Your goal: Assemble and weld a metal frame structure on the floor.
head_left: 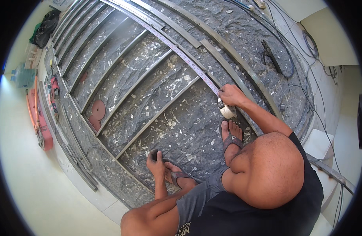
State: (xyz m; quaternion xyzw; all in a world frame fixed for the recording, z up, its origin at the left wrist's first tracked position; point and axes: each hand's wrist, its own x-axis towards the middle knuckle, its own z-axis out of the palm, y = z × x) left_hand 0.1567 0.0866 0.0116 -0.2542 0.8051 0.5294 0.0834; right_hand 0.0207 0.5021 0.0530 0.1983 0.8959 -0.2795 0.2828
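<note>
My right hand [231,95] is closed on a tape measure, fingers at the mouth of its white case [227,111]. Its pale blade [185,57] is drawn out along the long rail [206,72] of a metal frame, running away to the upper left. Several crossbars [159,115] join this rail to the opposite rail [106,147]. Close to my left foot, my left hand [155,163] is curled, thumb against darkened fingers; whatever it may hold is hidden. My sandalled feet [231,137] are on the dark, paint-spattered sheet inside the frame.
Loose metal bars [224,59] lie right of the frame. Beyond them are a black welding clamp [271,57] and tangled cables [307,90]. Reddish discs [98,109] lie between crossbars. At left are a red power tool [54,87], a red machine [43,131] and more bars [80,171].
</note>
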